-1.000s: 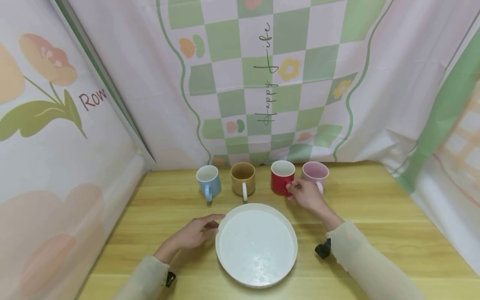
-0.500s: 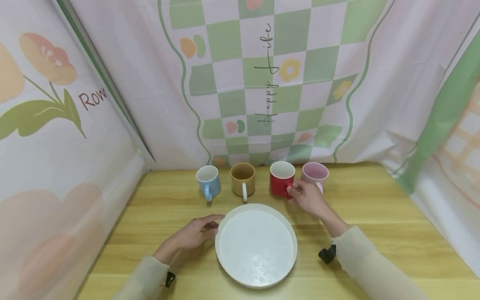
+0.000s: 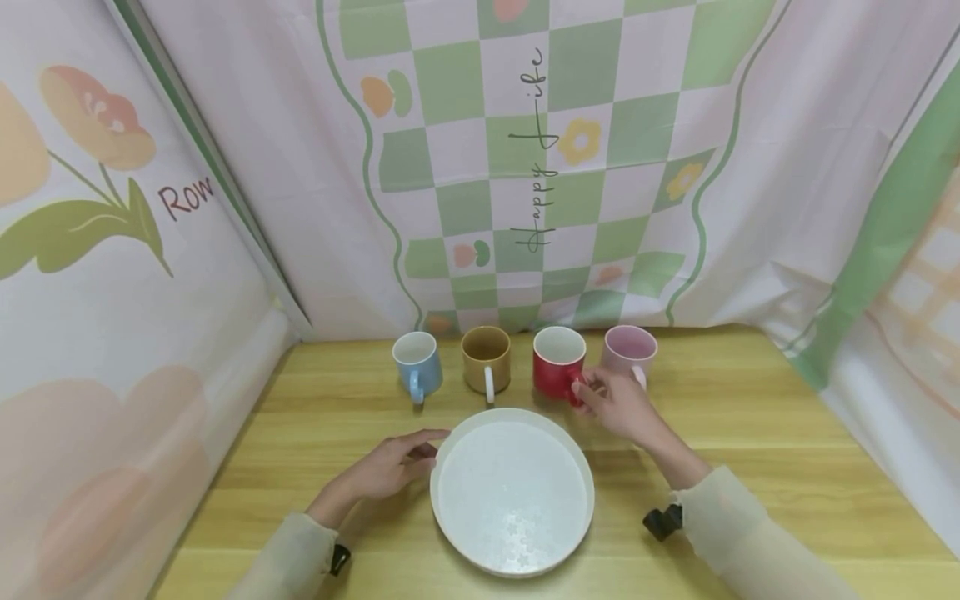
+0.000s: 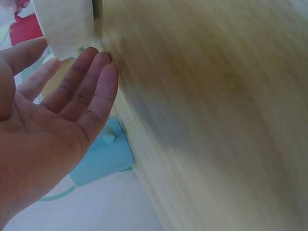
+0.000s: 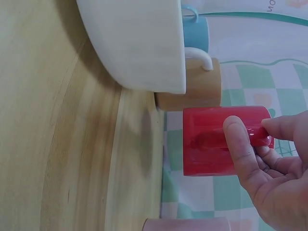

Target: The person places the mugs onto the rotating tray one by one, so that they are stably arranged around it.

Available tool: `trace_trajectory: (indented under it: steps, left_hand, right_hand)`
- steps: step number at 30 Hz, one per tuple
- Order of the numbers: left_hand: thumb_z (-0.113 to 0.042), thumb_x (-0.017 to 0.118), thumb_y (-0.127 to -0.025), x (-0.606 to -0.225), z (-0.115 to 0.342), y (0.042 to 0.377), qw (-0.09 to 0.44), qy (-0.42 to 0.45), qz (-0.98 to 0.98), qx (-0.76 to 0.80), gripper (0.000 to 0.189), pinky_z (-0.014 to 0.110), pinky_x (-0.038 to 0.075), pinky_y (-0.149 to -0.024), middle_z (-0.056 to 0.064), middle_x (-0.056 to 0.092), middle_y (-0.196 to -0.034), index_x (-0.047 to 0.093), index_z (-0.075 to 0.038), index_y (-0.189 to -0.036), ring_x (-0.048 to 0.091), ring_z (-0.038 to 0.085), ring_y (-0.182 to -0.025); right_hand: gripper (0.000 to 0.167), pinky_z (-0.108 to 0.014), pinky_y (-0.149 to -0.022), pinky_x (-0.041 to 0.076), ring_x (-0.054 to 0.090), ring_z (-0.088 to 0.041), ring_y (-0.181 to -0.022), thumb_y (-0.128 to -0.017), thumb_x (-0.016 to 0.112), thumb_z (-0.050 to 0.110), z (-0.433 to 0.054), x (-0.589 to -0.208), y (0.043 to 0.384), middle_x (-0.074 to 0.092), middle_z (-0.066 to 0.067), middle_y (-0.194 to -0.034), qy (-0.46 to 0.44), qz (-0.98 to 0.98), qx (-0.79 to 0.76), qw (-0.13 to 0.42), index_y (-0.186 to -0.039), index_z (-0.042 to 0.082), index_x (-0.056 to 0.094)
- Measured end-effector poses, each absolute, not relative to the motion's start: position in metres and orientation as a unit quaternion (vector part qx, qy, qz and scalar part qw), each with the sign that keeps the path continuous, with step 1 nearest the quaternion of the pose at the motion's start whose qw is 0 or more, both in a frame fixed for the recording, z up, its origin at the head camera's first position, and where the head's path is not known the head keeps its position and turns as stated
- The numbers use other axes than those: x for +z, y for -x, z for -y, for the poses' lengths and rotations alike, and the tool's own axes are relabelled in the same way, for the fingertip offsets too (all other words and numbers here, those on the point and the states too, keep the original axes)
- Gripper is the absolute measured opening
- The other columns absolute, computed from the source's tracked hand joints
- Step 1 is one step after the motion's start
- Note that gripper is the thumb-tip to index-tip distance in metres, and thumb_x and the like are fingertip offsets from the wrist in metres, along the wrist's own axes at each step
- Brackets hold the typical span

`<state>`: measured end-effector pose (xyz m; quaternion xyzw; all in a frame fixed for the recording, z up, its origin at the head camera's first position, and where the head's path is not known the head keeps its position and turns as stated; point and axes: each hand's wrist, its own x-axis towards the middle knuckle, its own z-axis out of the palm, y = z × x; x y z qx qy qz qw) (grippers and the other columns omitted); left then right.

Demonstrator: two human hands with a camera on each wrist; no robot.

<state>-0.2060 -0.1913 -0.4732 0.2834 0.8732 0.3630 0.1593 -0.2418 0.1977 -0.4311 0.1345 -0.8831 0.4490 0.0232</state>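
Observation:
My right hand [image 3: 618, 404] pinches the handle of a red mug [image 3: 557, 371] with a white inside. In the right wrist view the red mug [image 5: 207, 161] is upright and a little above the table, with a gap under its base. My left hand [image 3: 386, 467] is at the left rim of a round white tray [image 3: 437, 492], fingertips at its edge. The left wrist view shows that hand [image 4: 57, 115] with loosely extended fingers beside the tray wall [image 4: 65, 24]; whether they press on it I cannot tell.
A blue mug [image 3: 420, 369] and a brown mug [image 3: 480, 371] with a white handle stand behind the tray. The pink mug [image 3: 622, 354] stands right of the red one, partly behind my right hand. Printed curtains [image 3: 517, 167] enclose the wooden table [image 3: 337, 392].
The red mug and my right hand have shifted slightly towards me, and the mug has also moved a little left. My left hand and the tray have stayed put.

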Motion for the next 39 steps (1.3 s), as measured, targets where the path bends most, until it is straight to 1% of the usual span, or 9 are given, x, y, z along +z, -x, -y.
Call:
trace_trajectory:
  steps: [2,8,13,15,19,21,27,34,39]
  left_hand:
    - [-0.023,0.05,-0.105,-0.473,0.191,0.206,0.159,-0.283,-0.873,0.363,0.046,0.042,0.052,-0.101,0.009,0.068,-0.124,0.043,-0.016,-0.151,0.063,0.025,-0.116]
    - [-0.022,0.05,-0.105,-0.472,0.19,0.205,0.156,-0.282,-0.876,0.359,0.046,0.043,0.053,-0.102,0.01,0.068,-0.123,0.044,-0.015,-0.15,0.064,0.025,-0.116]
    - [-0.022,0.051,-0.105,-0.472,0.19,0.205,0.152,-0.279,-0.88,0.354,0.046,0.044,0.053,-0.102,0.009,0.069,-0.123,0.045,-0.016,-0.15,0.064,0.025,-0.116]
    - [-0.022,0.052,-0.105,-0.472,0.189,0.205,0.15,-0.278,-0.881,0.353,0.046,0.044,0.053,-0.102,0.009,0.069,-0.122,0.045,-0.016,-0.15,0.065,0.024,-0.115]
    - [-0.021,0.052,-0.105,-0.472,0.189,0.205,0.15,-0.279,-0.88,0.354,0.046,0.044,0.053,-0.102,0.009,0.069,-0.123,0.045,-0.016,-0.15,0.065,0.024,-0.115]
    - [-0.021,0.052,-0.105,-0.472,0.189,0.205,0.151,-0.279,-0.88,0.355,0.046,0.044,0.053,-0.102,0.009,0.069,-0.123,0.045,-0.015,-0.15,0.065,0.024,-0.115]
    - [-0.021,0.051,-0.105,-0.472,0.189,0.205,0.153,-0.278,-0.88,0.353,0.046,0.042,0.053,-0.101,0.009,0.069,-0.123,0.044,-0.015,-0.15,0.064,0.024,-0.116]
    - [-0.021,0.051,-0.105,-0.473,0.19,0.206,0.15,-0.284,-0.88,0.351,0.046,0.042,0.053,-0.101,0.009,0.069,-0.122,0.044,-0.015,-0.15,0.065,0.025,-0.115]
    - [-0.022,0.051,-0.105,-0.474,0.19,0.206,0.15,-0.285,-0.88,0.349,0.046,0.042,0.053,-0.101,0.009,0.069,-0.122,0.043,-0.016,-0.15,0.065,0.025,-0.115]
  right_hand:
    - [0.016,-0.035,-0.065,0.062,0.072,-0.029,-0.074,-0.1,0.06,0.012,-0.197,-0.429,0.239,0.072,-0.014,-0.083,-0.137,0.882,0.451,0.019,-0.097,-0.002,0.065]
    - [0.016,-0.039,-0.068,0.063,0.072,-0.029,-0.075,-0.1,0.06,0.012,-0.195,-0.426,0.231,0.072,-0.016,-0.087,-0.139,0.879,0.456,0.005,-0.1,-0.003,0.064]
    - [0.016,-0.033,-0.066,0.062,0.071,-0.021,-0.072,-0.1,0.06,0.014,-0.193,-0.425,0.227,0.072,-0.014,-0.09,-0.137,0.882,0.45,0.004,-0.102,-0.001,0.064]
    - [0.015,-0.034,-0.067,0.062,0.072,-0.022,-0.073,-0.1,0.06,0.014,-0.193,-0.425,0.224,0.072,-0.014,-0.089,-0.137,0.883,0.449,0.003,-0.102,-0.001,0.063]
    - [0.013,-0.04,-0.069,0.062,0.072,-0.029,-0.076,-0.099,0.06,0.014,-0.191,-0.423,0.219,0.071,-0.016,-0.086,-0.147,0.88,0.451,-0.004,-0.099,0.001,0.063]
    - [0.012,-0.041,-0.068,0.062,0.072,-0.028,-0.076,-0.099,0.06,0.013,-0.19,-0.422,0.216,0.071,-0.015,-0.084,-0.152,0.88,0.451,-0.009,-0.098,0.002,0.063]
    - [0.011,-0.039,-0.067,0.062,0.071,-0.022,-0.073,-0.099,0.061,0.014,-0.188,-0.418,0.209,0.071,-0.009,-0.081,-0.164,0.879,0.447,-0.018,-0.097,0.003,0.064]
    - [0.013,-0.034,-0.066,0.062,0.07,-0.018,-0.071,-0.099,0.062,0.016,-0.184,-0.417,0.204,0.073,-0.008,-0.086,-0.179,0.876,0.448,-0.026,-0.1,0.004,0.065]
    - [0.012,-0.034,-0.066,0.062,0.069,-0.018,-0.07,-0.098,0.062,0.015,-0.18,-0.416,0.202,0.072,-0.008,-0.084,-0.188,0.874,0.447,-0.034,-0.101,0.003,0.064]
